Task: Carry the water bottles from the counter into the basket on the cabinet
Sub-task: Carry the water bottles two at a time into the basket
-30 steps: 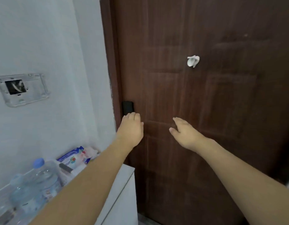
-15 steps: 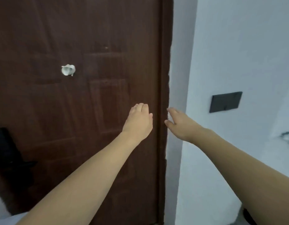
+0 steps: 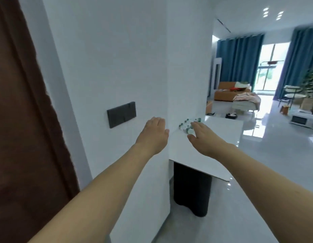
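Note:
Several clear water bottles (image 3: pixel 184 126) with pale caps stand in a cluster on the white counter (image 3: pixel 219 130), close against the white wall. Both my arms are stretched out ahead of me. My left hand (image 3: pixel 153 135) is empty, fingers loosely apart, in front of the wall's corner. My right hand (image 3: pixel 203 137) is empty too, fingers spread, and it partly covers the near bottles from this angle, though it is still short of them. The basket and the cabinet are out of sight.
A brown door (image 3: pixel 20 120) fills the left edge. A dark switch plate (image 3: pixel 121 114) sits on the white wall. Under the counter stands a black base (image 3: pixel 191 190). Beyond lie a glossy floor, an orange sofa (image 3: pixel 226 91) and blue curtains (image 3: pixel 240 60).
My view has swung right, from the cabinet with bottles in the basket, past the brown door, to the white wall and counter. Both hands stay empty and outstretched.

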